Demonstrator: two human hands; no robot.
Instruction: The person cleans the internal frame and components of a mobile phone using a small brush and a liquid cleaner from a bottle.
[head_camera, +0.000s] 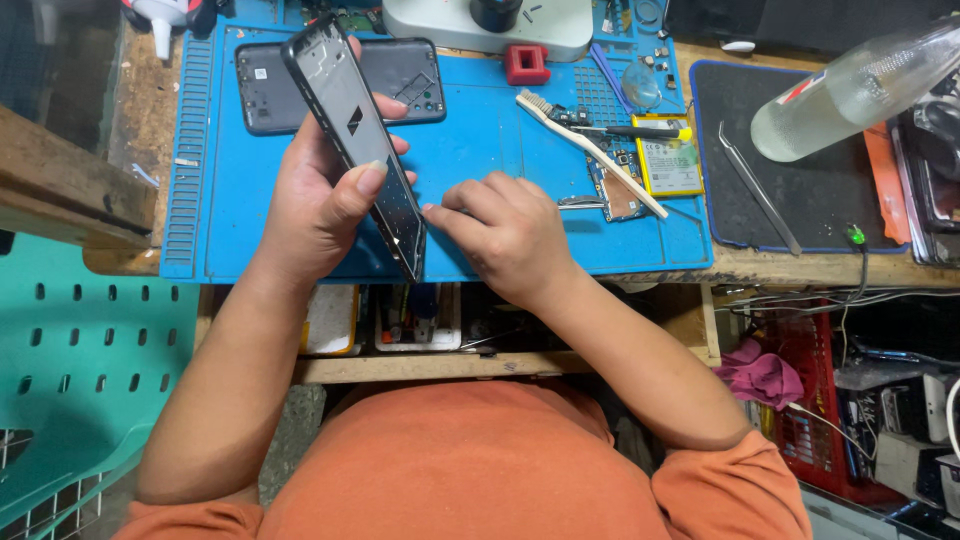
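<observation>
Orange shirt (520, 470) at bottom, left hand (320, 205) closed around tilted black phone frame (360, 135) above blue mat (480, 160), right hand (505, 235) curled, fingertips pinching frame's lower edge, dark back cover (265, 95) flat on mat behind frame, toothbrush (590, 152) right of frame.

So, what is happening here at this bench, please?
A person holds a stripped phone frame tilted up in the left hand, above a blue repair mat. The right hand pinches at the frame's lower edge; what is between its fingertips is too small to tell. A dark back cover, a toothbrush, a circuit board and a battery lie on the mat.
</observation>
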